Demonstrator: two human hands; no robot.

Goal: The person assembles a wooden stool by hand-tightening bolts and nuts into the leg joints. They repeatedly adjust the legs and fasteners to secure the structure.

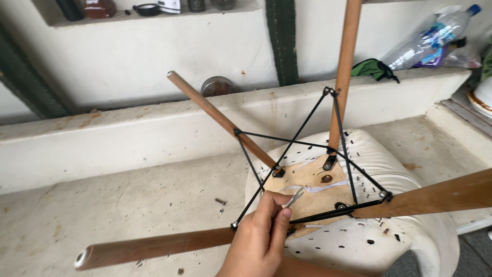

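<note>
A worn, stained concrete tabletop [102, 215] is seen, backed by a low whitewashed ledge [154, 128] and a white wall with a dark green post [282, 41]. On a shelf [148, 13] at the top, dark jars and small items are lined up, too cut off to be told apart. On the ledge to the right, a crumpled clear plastic bottle [435, 38] and a green cloth [376, 67] are laid, and a round metal lid [217, 86] is leaned against the wall. An upturned chair with a white padded seat [410, 231] is set on the tabletop, its four wooden legs [220, 118] splayed outward and tied together by thin black metal rods [287, 136]. The plywood underside [312, 197] is exposed in the middle, and small dark staples are scattered over the white cover and the concrete nearby. Only one hand [259, 241] is shown, coming up from the bottom edge; whether it is the left or the right cannot be told. It is closed around a small metal tool [295, 197], pinched between thumb and fingers, with its tip held at the plywood between the rods. The nearest wooden leg [154, 249] crosses just left of the wrist.
</note>
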